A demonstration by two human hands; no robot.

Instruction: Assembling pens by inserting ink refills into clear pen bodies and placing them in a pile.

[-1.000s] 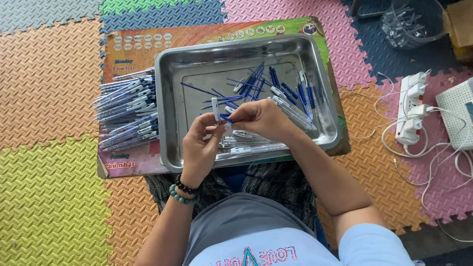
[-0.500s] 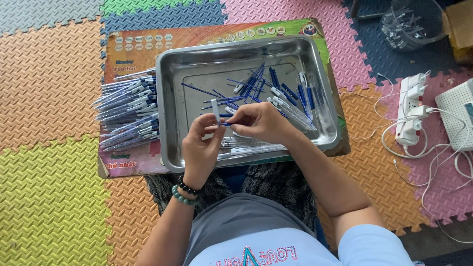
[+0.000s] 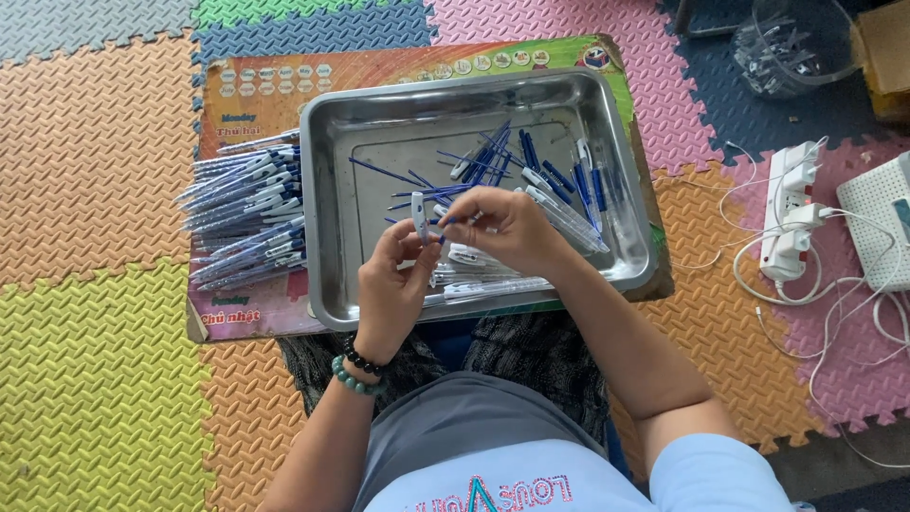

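1. While both hands meet above the near half of a steel tray [image 3: 341, 284], the left hand [image 3: 393, 284] pinches a clear pen barrel [image 3: 420, 220] upright between thumb and fingers.
2. Its wrist wears two bead bracelets [image 3: 356, 368], one black and one green.
3. Just right of the barrel, the right hand [image 3: 507, 228] is closed on a thin blue refill [image 3: 442, 222], pinched at the fingertips. The refill's tip points left and meets the barrel; whether it sits inside the barrel cannot be told.
4. Both held parts hover over the tray's middle, slightly towards its near edge, between the two hands.
5. Loose blue refills [image 3: 474, 171] and more clear barrels [image 3: 569, 213] lie scattered across the tray's far and right parts.
6. A few clear pen parts [image 3: 493, 287] lie along the tray's near edge, under the hands.
7. The tray rests on a colourful printed board [image 3: 256, 104], which lies on a floor of foam puzzle mats [image 3: 95, 190].
8. On the board's left edge, just beside the tray, lies a pile of assembled pens [image 3: 246, 218], their tips pointing right.
9. Well apart to the right, on the mats, sit a white power strip [image 3: 787, 209] with white cables [image 3: 853, 313] and, at the far right corner, a clear plastic tub [image 3: 791, 43].
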